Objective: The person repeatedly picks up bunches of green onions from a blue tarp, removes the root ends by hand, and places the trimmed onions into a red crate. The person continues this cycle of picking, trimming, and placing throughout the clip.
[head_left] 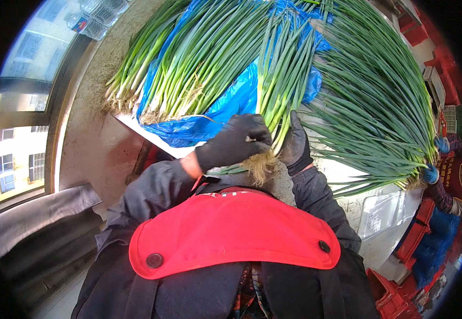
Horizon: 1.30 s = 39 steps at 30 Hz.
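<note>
A bunch of green onions (284,75) lies in front of me, its pale stems between my two gloved hands and its tangled roots pointing toward my chest. My left hand (239,139), in a dark glove, is closed on the stems just above the roots. On the other side, my right hand (296,139), also gloved, rests against the stems with its thumb raised and its palm turned inward; how firmly it grips is unclear. Beyond them, blue plastic sheeting (237,95) lies partly under a larger pile of green onions (203,60), whose roots face me.
A big heap of green onions (370,91) covers the right side of the table. A co-worker's blue-gloved hands (430,174) touch its root end. Clear plastic (382,211) lies near the right edge. Water bottles (89,24) stand by the window at the upper left. Red crates (388,295) are at the lower right.
</note>
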Each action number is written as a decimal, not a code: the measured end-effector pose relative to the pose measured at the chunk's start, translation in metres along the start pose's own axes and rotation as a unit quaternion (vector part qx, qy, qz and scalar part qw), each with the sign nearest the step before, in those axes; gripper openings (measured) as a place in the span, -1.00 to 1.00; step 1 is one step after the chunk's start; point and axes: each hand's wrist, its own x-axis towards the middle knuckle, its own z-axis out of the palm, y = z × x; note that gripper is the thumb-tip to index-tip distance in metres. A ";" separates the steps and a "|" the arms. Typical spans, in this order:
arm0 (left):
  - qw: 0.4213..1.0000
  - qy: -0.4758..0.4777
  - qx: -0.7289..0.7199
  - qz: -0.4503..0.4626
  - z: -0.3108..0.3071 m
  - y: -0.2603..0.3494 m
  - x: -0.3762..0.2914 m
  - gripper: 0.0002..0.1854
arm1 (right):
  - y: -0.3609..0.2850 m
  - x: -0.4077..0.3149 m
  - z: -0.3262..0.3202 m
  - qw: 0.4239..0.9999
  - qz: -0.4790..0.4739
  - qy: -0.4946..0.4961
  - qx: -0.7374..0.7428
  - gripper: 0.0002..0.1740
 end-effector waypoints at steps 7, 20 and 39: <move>0.994 -0.049 -0.086 -0.053 -0.051 0.007 -0.032 -0.83 | 0.007 0.004 0.002 0.997 -0.030 -0.020 -0.074 -0.36; 0.999 0.024 -0.021 -0.026 0.018 0.010 -0.017 -0.86 | 0.007 -0.006 -0.001 0.958 -0.036 0.165 -0.230 -0.56; 0.991 -0.007 -0.023 -0.131 0.017 -0.009 -0.044 -0.45 | -0.012 -0.014 0.000 0.982 -0.034 0.061 -0.174 -0.43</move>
